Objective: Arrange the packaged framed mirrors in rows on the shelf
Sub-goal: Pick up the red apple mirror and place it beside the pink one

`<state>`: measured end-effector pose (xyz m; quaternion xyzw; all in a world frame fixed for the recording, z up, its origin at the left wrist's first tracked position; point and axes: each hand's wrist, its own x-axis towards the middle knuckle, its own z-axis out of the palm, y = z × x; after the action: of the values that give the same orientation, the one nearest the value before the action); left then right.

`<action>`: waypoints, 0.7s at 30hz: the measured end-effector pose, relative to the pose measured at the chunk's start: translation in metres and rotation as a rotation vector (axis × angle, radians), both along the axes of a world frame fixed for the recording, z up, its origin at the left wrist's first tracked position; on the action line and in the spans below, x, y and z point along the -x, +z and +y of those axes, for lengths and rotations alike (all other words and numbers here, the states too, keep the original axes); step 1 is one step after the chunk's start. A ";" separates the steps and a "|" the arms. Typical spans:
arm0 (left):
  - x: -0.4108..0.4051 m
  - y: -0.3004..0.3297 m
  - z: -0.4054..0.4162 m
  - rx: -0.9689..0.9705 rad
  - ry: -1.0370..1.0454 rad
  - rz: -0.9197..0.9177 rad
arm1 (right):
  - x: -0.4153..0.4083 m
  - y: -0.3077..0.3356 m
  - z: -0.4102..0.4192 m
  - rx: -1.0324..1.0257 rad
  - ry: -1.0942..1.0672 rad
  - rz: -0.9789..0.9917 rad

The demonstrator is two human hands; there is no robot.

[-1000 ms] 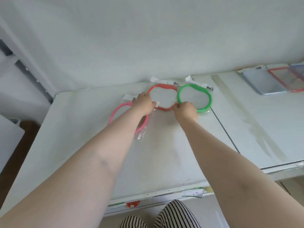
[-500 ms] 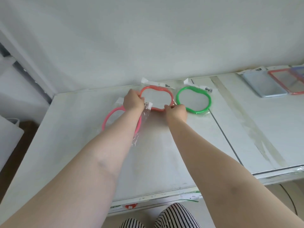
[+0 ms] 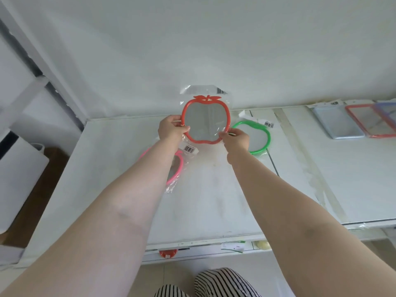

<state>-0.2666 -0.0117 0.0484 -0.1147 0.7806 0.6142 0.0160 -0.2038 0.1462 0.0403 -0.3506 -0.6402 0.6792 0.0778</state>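
A red apple-shaped mirror (image 3: 205, 123) in a clear plastic bag stands tilted up off the white shelf (image 3: 214, 200), facing me. My left hand (image 3: 172, 130) grips its lower left rim and my right hand (image 3: 234, 139) pinches its lower right rim. A green apple-shaped mirror (image 3: 258, 137) lies flat just to the right, partly behind my right hand. A pink-framed mirror (image 3: 175, 168) lies flat under my left forearm, mostly hidden.
At the far right of the shelf lie a pale blue rectangular mirror (image 3: 336, 123) and a red-framed one (image 3: 368, 121). The white back wall (image 3: 192, 50) rises just behind the mirrors. A metal upright (image 3: 38, 67) bounds the shelf's left end.
Both hands have lifted the red mirror from lying flat on the shelf and tipped it upright against the wall side. The green and pink mirrors stayed in place.
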 end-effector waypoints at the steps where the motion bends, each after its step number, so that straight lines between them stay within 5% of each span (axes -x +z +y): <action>1: -0.006 0.005 -0.001 -0.010 -0.006 -0.013 | -0.006 0.005 0.003 -0.010 0.027 0.000; 12: -0.112 0.019 -0.032 -0.024 -0.128 -0.164 | -0.111 0.010 -0.001 0.155 0.138 0.058; 21: -0.222 0.003 -0.032 -0.169 -0.268 -0.273 | -0.233 0.007 -0.001 0.142 0.018 -0.023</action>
<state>-0.0447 -0.0439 0.0512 -0.0903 0.7252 0.6485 0.2129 0.0294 0.1449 0.0473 -0.3574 -0.5944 0.7193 0.0392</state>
